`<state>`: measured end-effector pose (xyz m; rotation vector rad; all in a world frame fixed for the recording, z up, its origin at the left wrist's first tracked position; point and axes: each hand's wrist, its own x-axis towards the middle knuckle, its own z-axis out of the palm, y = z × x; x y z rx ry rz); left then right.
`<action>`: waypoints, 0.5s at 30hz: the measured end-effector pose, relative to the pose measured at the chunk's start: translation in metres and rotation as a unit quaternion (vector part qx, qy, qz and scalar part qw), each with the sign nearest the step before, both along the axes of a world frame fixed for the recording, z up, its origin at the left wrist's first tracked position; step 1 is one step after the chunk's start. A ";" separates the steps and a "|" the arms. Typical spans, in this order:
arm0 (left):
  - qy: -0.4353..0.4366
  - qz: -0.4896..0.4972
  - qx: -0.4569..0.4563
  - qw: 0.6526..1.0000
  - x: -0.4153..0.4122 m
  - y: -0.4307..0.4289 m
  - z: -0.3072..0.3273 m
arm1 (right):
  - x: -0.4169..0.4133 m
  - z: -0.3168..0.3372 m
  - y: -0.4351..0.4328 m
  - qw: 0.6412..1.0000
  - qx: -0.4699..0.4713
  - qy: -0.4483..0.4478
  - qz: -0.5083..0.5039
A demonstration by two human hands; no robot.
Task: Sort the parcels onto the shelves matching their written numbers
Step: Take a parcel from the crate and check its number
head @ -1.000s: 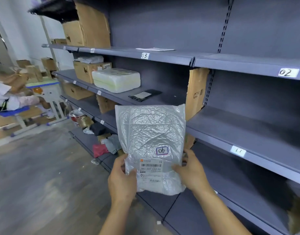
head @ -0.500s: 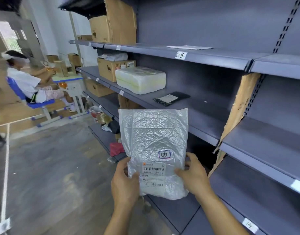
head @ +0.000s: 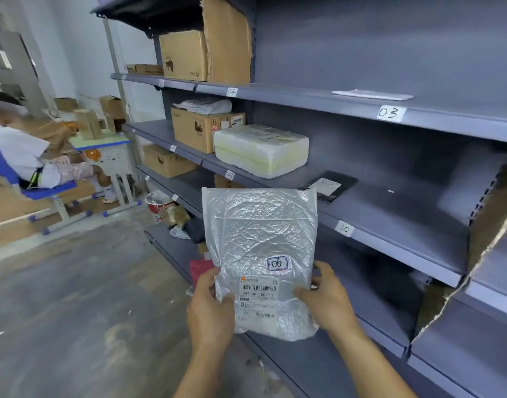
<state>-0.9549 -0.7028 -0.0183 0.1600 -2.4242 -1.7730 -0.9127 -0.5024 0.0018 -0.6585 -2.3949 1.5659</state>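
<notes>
I hold a silver bubble-wrap parcel (head: 261, 242) upright in front of the grey shelving. A small label on it reads 06, above a white shipping sticker. My left hand (head: 210, 310) grips its lower left edge and my right hand (head: 325, 297) grips its lower right edge. Shelf tags read 03 (head: 389, 113), 04 (head: 231, 92), 09 (head: 230, 175) and 10 (head: 344, 228). No tag reading 06 is legible.
A white wrapped block (head: 261, 150) and a brown box (head: 202, 130) sit on the 09 shelf, a black flat packet (head: 329, 185) on the 10 shelf. Torn cardboard (head: 487, 245) divides the bays at right. A seated person (head: 25, 156) and a small desk (head: 109, 150) are at left.
The view has swung left along the shelving; tags 04, 09 and 10 are now readable and tag 02 is out of view. The parcel stays held in both hands.
</notes>
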 end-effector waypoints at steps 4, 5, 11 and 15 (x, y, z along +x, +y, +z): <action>-0.005 0.003 -0.006 1.000 -0.031 -0.031 0.000 | -0.032 -0.001 -0.030 1.000 -0.001 -0.006 0.005; -0.005 0.006 -0.005 1.000 -0.039 -0.038 -0.001 | -0.040 -0.001 -0.036 1.000 -0.003 -0.006 0.009; -0.005 0.029 -0.001 1.000 -0.097 -0.071 -0.006 | -0.109 -0.007 -0.066 0.999 -0.013 -0.002 0.039; -0.004 0.049 -0.005 0.999 -0.151 -0.091 -0.008 | -0.170 -0.012 -0.084 0.998 -0.028 0.010 0.062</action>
